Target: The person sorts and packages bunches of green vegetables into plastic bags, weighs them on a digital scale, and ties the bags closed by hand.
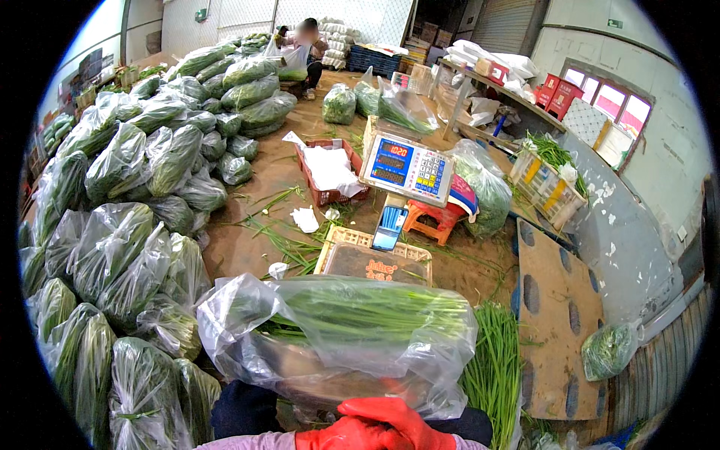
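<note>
A clear plastic bag [247, 337] of long green stalks [360, 307], which look like garlic shoots or chives, lies lengthwise just in front of me. Both my hands wear red rubber gloves and overlap at the bag's near edge. My right hand [401, 421] lies across the left, its fingers together and closed over it. Beneath it, my left hand [334, 435] has its fingers hidden. A dim red patch shows through the plastic. Loose green stalks [491, 367] lie to the bag's right. Beyond it stands a digital scale display [407, 166], with a phone [390, 227] propped below.
Filled plastic bags [161, 274] are heaped along the left. Ahead are a cream crate [334, 244], a red crate [319, 196] with white sheets and an orange stool [435, 217]. A brown board [559, 315] lies at right. Another person [304, 52] is at the back.
</note>
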The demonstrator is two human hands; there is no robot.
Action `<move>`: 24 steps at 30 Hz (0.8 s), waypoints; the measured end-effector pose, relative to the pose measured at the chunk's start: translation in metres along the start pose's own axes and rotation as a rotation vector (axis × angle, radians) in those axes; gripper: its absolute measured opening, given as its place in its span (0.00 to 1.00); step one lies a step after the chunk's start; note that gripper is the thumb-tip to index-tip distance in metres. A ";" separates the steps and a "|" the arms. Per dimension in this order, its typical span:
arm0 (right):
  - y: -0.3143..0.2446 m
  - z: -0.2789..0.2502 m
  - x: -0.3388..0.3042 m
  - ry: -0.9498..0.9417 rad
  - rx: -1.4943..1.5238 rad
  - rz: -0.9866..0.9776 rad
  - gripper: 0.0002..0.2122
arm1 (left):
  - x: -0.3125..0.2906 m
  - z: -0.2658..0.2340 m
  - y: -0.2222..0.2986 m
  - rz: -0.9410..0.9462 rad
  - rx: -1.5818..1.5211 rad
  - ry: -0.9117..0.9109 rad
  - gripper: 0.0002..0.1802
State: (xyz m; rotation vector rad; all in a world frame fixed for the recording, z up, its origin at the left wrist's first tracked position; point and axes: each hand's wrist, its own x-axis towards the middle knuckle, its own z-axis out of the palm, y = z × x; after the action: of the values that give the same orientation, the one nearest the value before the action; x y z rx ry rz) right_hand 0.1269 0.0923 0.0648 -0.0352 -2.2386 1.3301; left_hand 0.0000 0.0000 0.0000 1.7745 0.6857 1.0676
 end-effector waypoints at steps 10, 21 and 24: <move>0.003 0.000 0.004 0.003 -0.042 -0.031 0.26 | 0.021 -0.011 0.047 0.263 -0.019 0.291 0.18; 0.008 0.000 0.002 -0.001 -0.022 -0.024 0.31 | 0.017 0.001 0.034 0.246 -0.101 0.350 0.19; 0.004 -0.001 0.002 -0.005 -0.015 0.004 0.31 | 0.017 -0.002 0.034 0.269 -0.114 0.308 0.19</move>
State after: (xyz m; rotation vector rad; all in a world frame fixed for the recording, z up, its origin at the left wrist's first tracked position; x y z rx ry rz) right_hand 0.1244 0.0958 0.0626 -0.0422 -2.2539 1.3172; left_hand 0.0060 0.0004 0.0377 1.6516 0.5642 1.5542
